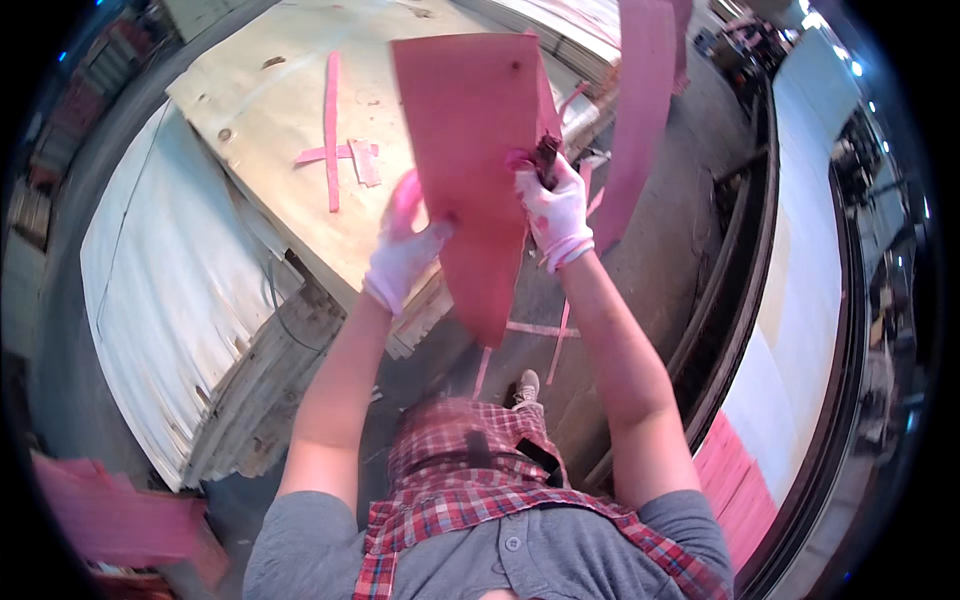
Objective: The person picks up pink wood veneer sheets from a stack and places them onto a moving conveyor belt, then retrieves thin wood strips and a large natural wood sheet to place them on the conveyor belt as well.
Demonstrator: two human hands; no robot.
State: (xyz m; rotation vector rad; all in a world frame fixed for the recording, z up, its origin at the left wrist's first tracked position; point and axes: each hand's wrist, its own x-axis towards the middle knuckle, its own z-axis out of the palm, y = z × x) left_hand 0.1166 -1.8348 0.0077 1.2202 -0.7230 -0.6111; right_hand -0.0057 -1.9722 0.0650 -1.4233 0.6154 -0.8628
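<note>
A reddish-pink sheet of thin wood veneer (470,130) stands upright in front of me, narrowing toward its lower end. My right hand (560,210), in a white glove stained pink, is closed at its right edge. A short dark object (546,160), perhaps a tool handle, is in the same fist; its kind cannot be made out. My left hand (408,250), also gloved, is at the sheet's left edge. Its thumb touches the front, while its pink-stained fingers, slightly blurred, stretch upward apart from the thumb.
A pale veneer stack (270,110) lies ahead with pink strips (333,130) on it. White sheets (150,290) slope down at the left. A long pink sheet (640,110) hangs ahead right. Along the right runs a dark-edged bench (790,300); pink sheets (120,510) lie lower left.
</note>
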